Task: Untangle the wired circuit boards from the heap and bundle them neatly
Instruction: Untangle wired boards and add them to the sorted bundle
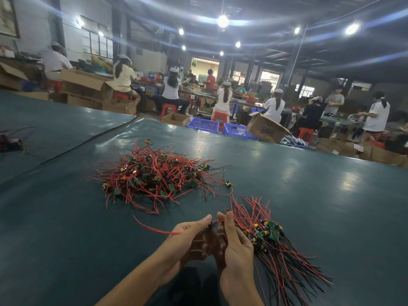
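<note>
Head view: I am mid-task, adding one freed board to my bundle. My left hand (192,233) pinches a single wired board (210,225), and its red lead (154,227) trails left over the table (66,228). My right hand (235,246) is curled round the bundle (271,237), with the boards gathered together. The heap (154,175) lies ahead, apart from both hands. Next, I judge, this board must go alongside the others, leads aligned, without my grip loosening.
</note>
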Demonstrator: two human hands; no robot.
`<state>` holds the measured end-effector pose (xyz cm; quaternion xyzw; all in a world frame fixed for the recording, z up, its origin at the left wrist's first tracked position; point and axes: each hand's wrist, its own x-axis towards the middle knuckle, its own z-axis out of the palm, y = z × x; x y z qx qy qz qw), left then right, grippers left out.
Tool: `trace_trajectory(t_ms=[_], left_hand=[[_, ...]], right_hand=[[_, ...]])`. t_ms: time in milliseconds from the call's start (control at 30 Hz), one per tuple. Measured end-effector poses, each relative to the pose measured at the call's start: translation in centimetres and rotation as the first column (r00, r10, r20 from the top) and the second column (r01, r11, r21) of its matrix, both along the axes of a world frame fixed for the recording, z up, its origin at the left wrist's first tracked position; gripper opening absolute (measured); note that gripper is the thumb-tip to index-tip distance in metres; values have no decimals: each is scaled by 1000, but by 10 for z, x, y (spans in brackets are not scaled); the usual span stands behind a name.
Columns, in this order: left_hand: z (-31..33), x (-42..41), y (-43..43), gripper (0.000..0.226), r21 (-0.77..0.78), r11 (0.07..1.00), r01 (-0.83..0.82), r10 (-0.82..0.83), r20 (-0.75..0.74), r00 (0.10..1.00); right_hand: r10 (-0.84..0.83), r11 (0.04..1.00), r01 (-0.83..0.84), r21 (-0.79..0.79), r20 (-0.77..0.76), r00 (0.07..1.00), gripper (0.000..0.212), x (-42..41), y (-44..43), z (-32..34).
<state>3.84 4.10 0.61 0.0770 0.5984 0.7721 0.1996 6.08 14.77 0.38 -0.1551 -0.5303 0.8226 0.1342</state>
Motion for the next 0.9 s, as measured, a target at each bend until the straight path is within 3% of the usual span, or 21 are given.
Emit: trace_trajectory(t_ms=[133, 233, 333, 733, 900], left_hand=[[-4, -1, 1, 46, -10, 999, -43, 41, -112, 993], [-4, -2, 2, 52, -104, 981, -163, 125, -302, 945], [-5, -3, -1, 46, -163, 962, -221, 128, -445, 886], [5, -6, -12, 40, -118, 978, -173, 108, -422, 900], [2, -10, -15, 37, -80, 979, -186, 140, -398, 907]], right_hand=[[21, 997, -22, 70, 21, 1000, 27, 1, -1, -4], [8, 991, -13, 131, 36, 999, 34, 0, -4, -7], [19, 991, -28, 129, 65, 998, 37, -1, -4, -5], [-279, 953, 274, -127, -24, 960, 33, -23, 42, -8], [-237, 971, 237, -21, -46, 970, 35, -17, 33, -9]])
